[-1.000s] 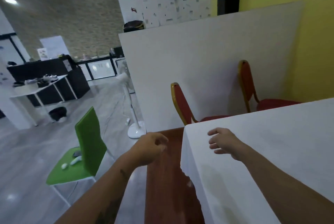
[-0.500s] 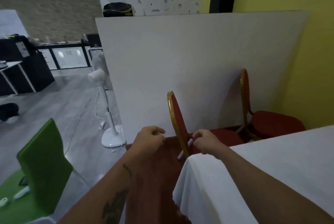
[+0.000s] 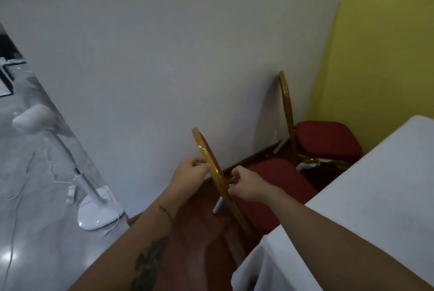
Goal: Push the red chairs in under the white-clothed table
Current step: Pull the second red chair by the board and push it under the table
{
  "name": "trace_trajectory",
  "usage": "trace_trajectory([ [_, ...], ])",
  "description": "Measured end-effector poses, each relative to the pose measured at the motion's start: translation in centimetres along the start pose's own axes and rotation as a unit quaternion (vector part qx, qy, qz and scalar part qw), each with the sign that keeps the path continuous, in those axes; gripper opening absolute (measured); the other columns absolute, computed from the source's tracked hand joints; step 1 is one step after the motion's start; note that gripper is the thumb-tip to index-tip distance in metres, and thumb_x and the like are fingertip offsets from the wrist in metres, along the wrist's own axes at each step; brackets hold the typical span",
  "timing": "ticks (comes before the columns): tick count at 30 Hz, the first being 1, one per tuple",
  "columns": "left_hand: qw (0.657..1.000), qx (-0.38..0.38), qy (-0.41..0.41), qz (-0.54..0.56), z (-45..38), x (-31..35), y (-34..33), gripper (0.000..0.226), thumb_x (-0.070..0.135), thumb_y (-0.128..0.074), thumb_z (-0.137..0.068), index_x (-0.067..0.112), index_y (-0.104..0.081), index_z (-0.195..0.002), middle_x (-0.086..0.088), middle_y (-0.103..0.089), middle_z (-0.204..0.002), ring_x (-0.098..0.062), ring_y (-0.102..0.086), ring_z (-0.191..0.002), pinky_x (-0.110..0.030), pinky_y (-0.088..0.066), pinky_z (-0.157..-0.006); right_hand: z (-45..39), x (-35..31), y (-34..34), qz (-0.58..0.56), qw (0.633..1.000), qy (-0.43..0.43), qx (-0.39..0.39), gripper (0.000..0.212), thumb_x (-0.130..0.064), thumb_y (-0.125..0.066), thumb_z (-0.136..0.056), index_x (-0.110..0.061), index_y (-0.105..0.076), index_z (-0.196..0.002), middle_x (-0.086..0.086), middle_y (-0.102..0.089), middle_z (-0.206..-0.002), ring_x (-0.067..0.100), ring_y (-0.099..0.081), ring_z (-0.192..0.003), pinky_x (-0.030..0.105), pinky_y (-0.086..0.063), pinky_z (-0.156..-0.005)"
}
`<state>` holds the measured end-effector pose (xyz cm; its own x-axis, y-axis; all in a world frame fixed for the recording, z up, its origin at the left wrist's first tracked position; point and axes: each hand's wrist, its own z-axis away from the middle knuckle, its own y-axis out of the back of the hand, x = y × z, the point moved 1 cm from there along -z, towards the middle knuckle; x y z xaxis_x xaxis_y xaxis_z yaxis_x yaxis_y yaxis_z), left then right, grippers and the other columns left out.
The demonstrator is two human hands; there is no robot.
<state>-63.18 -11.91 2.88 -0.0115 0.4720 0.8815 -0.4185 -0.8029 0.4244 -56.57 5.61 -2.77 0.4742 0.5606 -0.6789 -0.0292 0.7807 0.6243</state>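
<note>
Both hands are gripping the near red chair [image 3: 265,187] by its gold-framed backrest: left hand [image 3: 190,173] is curling closed on the outer side of the frame, right hand [image 3: 246,187] is closing around the frame on the seat side. That chair's red seat is sitting just beside the corner of the white-clothed table [image 3: 366,208], its front part passing out of sight at the cloth edge. The second red chair [image 3: 326,140] is standing farther back, near the yellow wall [image 3: 385,51], seat facing the table, nobody touching it. A large white panel [image 3: 164,74] is leaning behind both chairs. A white pedestal fan [image 3: 94,210] is standing on the grey floor at left, well apart from the chairs.
</note>
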Motion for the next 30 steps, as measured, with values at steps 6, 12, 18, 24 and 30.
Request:
trace_trajectory([
  [6,0.998,-0.004,0.051,0.022,-9.2,-0.6,0.4,0.035,0.021,-0.064,-0.091,0.018,-0.054,-0.125,-0.009,-0.061,-0.119,-0.028,-0.059,-0.110,-0.048,-0.051,-0.100,-7.3,-1.8,-2.6,0.025,0.999,-0.012,-0.017,0.090,-0.042,-0.077,-0.081,-0.017,-0.031,-0.155,0.009,-0.048,-0.144,0.008,-0.061,-0.080,0.021,-0.050,-0.067],
  [12,0.985,-0.053,0.141,0.081,-15.7,-0.8,-0.2,0.019,0.018,-0.064,-0.092,0.015,-0.053,-0.107,-0.020,-0.061,-0.125,-0.035,-0.061,-0.111,-0.050,-0.054,-0.094,-10.7,-2.9,-4.5,0.122,0.990,-0.065,0.002,0.095,-0.066,-0.068,-0.067,-0.021,-0.042,-0.147,0.011,-0.053,-0.141,0.037,-0.055,-0.126,0.046,-0.049,-0.100],
  [18,0.983,-0.053,0.158,0.081,-22.4,-1.4,-2.0,0.020,0.015,-0.068,-0.067,0.010,-0.057,-0.083,-0.024,-0.069,-0.098,-0.038,-0.069,-0.086,-0.054,-0.061,-0.078,-10.6,-5.0,-2.9,0.134,0.985,-0.106,0.013,0.056,-0.037,-0.067,-0.078,-0.021,-0.048,-0.128,0.014,-0.064,-0.117,0.041,-0.063,-0.109,0.041,-0.053,-0.088],
  [24,0.980,0.006,0.171,0.105,-23.6,-0.6,-3.2,0.050,0.013,-0.060,-0.088,0.006,-0.045,-0.135,-0.013,-0.059,-0.110,-0.027,-0.056,-0.084,-0.038,-0.047,-0.074,-10.2,-5.8,-3.1,0.102,0.979,-0.166,0.056,0.075,-0.034,-0.065,-0.078,-0.035,-0.040,-0.149,0.009,-0.064,-0.122,0.036,-0.062,-0.113,0.045,-0.052,-0.095],
  [30,0.981,-0.024,0.178,0.077,-23.3,0.8,-4.4,0.069,0.013,-0.063,-0.089,0.009,-0.028,-0.148,-0.016,-0.059,-0.115,-0.027,-0.055,-0.083,-0.038,-0.050,-0.072,-9.9,-6.1,-1.0,0.101,0.976,-0.190,0.044,0.049,-0.016,-0.065,-0.081,-0.029,-0.061,-0.129,0.000,-0.067,-0.099,0.025,-0.067,-0.094,0.037,-0.057,-0.080],
])
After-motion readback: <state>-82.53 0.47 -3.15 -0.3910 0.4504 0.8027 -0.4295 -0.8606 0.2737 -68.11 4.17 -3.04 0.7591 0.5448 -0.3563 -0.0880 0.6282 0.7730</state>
